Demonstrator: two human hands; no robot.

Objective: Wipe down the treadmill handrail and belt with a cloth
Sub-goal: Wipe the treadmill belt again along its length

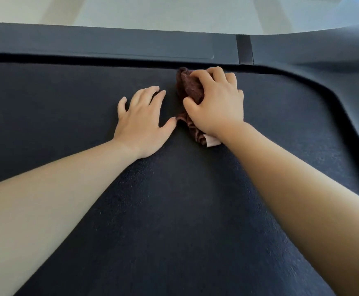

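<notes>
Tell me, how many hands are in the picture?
2. The left hand lies flat on the belt; the right hand grips the cloth beside it.

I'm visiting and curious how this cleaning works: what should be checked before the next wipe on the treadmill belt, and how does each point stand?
1. Right hand grips the cloth: ok, fingers curl over it.
2. Cloth rests on the belt: ok.
3. Cloth spread out for coverage: not ok, it is bunched.
4. Left hand clear of a leftward wipe: not ok, it lies flat on the belt beside the cloth.
5. Belt stopped: cannot tell.
</notes>
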